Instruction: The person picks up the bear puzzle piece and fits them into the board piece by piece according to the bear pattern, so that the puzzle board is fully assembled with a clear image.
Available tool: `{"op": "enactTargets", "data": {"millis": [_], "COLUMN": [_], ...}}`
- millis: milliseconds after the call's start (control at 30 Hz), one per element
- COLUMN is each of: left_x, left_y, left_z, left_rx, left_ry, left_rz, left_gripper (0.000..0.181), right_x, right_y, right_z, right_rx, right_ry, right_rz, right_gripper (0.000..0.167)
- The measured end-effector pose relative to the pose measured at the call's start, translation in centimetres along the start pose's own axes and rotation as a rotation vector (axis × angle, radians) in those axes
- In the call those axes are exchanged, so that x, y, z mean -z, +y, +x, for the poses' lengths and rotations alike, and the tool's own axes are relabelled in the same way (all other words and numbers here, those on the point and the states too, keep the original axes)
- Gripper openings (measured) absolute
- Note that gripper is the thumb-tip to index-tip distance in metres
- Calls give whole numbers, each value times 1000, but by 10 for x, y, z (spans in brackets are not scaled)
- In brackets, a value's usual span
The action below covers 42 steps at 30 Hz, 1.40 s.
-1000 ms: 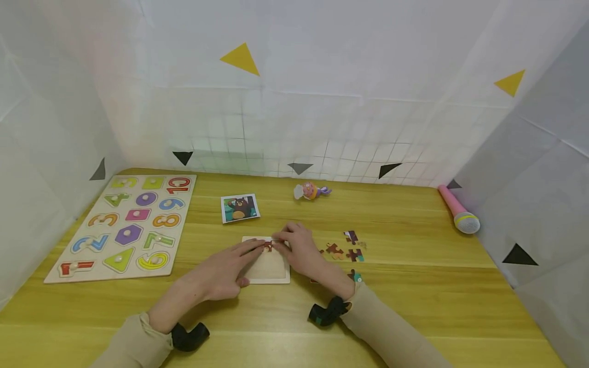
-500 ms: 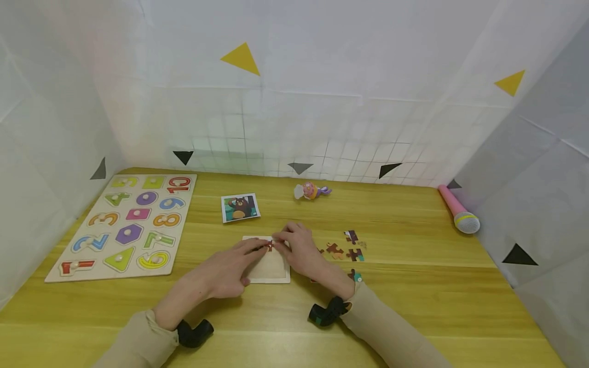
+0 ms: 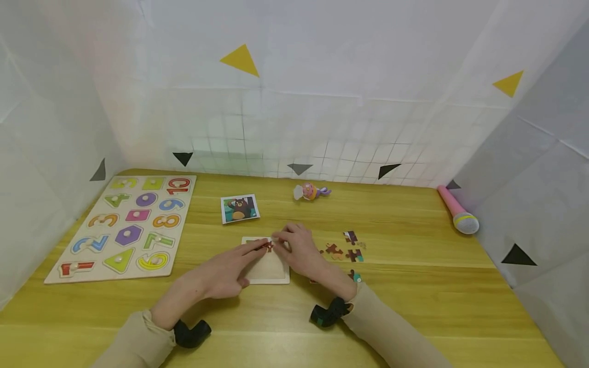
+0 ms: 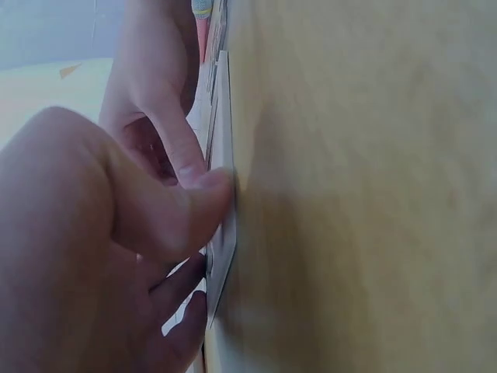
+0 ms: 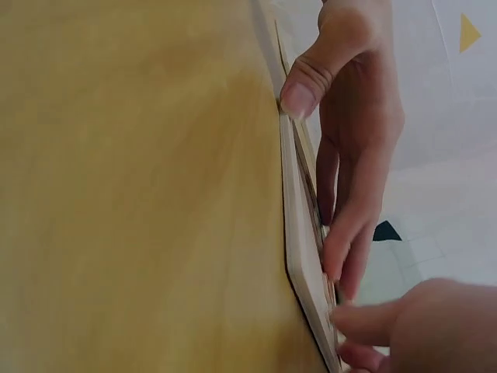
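Note:
A shallow white-rimmed puzzle tray [image 3: 267, 280] lies on the table between the hands. A small reddish-brown jigsaw piece [image 3: 269, 246] is in its upper part, partly covered by fingertips. My left hand [image 3: 224, 271] reaches in from the left, fingers nearly straight, fingertips touching the piece; its thumb [image 4: 206, 198] lies at the tray's near edge. My right hand [image 3: 298, 249] comes over the tray's right side, thumb and index finger bent together at the piece's right edge. The left wrist view hides the piece behind the hands.
Loose jigsaw pieces [image 3: 335, 251] lie right of the tray, some partly behind the right forearm. A bear picture card [image 3: 240, 208] is behind the tray. A number board [image 3: 129, 234] lies left, a small pink-and-purple toy [image 3: 311, 191] at the back, a toy microphone [image 3: 455, 207] right.
My left hand has shifted slightly right and its fingertips now cover more of the piece, which sits a little farther right. My right hand has stayed almost still.

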State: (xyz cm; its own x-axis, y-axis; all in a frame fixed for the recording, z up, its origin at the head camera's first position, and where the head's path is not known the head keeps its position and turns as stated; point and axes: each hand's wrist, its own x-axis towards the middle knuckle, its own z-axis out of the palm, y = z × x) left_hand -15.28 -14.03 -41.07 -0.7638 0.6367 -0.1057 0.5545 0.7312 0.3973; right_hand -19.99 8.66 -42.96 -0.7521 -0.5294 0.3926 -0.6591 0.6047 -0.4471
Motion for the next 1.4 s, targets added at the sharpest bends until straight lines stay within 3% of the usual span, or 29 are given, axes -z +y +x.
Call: {"op": "enactTargets", "data": {"millis": [200, 433, 733, 1233, 1400], "left_x": [-1, -2, -2, -2, -2], "left_y": [0, -1, -1, 0, 0], "left_z": [-1, 0, -1, 0, 0], "left_rx": [9, 8, 1, 9, 9], "left_ry": [5, 18, -2, -21, -22], "left_rz": [-24, -27, 2, -5, -7], "left_gripper": [74, 74, 75, 74, 75], "right_x": [11, 34, 60, 102, 106], "right_y": [4, 17, 51, 103, 116], "right_z": [-4, -17, -41, -78, -84], "right_rx": [-10, -114, -161, -258, -246], "right_ry": [30, 5, 81, 57, 55], "right_rz": [17, 62, 58, 22, 8], "right_gripper": [22, 28, 29, 33, 32]}}
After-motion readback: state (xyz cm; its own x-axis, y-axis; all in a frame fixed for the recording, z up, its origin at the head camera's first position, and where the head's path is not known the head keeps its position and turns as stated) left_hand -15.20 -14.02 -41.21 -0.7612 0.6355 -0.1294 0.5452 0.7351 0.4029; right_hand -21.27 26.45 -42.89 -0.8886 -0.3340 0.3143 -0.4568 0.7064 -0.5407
